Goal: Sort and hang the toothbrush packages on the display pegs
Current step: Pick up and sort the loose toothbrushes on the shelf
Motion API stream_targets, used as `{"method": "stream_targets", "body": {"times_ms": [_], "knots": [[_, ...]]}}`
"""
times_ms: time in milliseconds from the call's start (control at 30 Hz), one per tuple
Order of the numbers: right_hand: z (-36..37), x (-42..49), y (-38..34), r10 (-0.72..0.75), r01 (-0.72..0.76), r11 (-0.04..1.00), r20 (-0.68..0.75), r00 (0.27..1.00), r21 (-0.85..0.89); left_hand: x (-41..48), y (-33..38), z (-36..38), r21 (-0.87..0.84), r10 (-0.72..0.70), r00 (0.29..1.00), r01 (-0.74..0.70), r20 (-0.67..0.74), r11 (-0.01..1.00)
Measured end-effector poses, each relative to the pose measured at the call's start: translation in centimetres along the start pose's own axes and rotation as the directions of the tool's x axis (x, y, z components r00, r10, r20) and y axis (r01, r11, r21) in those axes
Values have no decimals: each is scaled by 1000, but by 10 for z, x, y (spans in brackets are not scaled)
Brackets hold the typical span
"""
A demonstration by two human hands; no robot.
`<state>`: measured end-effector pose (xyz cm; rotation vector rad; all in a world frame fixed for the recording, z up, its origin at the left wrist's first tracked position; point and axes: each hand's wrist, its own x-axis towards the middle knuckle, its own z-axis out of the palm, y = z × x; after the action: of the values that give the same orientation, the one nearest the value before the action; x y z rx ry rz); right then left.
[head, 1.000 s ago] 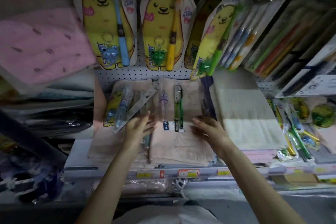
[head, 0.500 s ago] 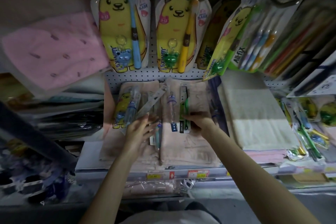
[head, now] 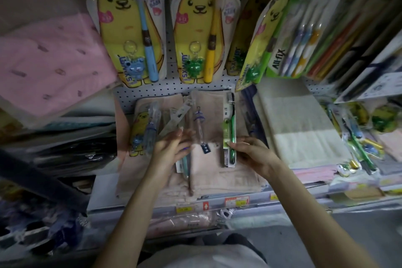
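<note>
The left hand (head: pixel 171 151) reaches forward, its fingers straight and relaxed, resting on the clear toothbrush packages (head: pixel 199 124) that lie on a beige folded towel (head: pixel 208 165). The right hand (head: pixel 253 152), forearm angled inward, pinches the green toothbrush package (head: pixel 229 128) near its lower end.

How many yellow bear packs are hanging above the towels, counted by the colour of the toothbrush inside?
Blue toothbrush pack: 1
Yellow toothbrush pack: 1
Green toothbrush pack: 1
Shadowed pack, toothbrush hidden: 1
Total: 4 hanging bear packs
</note>
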<state>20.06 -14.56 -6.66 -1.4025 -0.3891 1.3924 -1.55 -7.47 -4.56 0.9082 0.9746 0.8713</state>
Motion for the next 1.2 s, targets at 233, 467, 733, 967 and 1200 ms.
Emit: {"method": "stream_targets", "body": {"times_ms": [233,467,733,967,1200], "knots": [[33,-44,17,-69,88,991,183,981,-99,-5,-6,27,1,-52,993,53,108,999],[67,-36,22,-164,206,945,178,970,-253,-6,3,4,-89,-51,991,62,120,994],[70,25,4,-205,172,975,-266,942,-141,-1,24,-45,-101,-42,997,35,-63,994],[75,53,-3,-85,5,949,-241,967,-314,-14,28,-63,-71,-33,998,29,-49,997],[86,60,1,-142,-2,840,-223,964,-542,-16,27,-57,-86,-43,998,39,-49,996]]}}
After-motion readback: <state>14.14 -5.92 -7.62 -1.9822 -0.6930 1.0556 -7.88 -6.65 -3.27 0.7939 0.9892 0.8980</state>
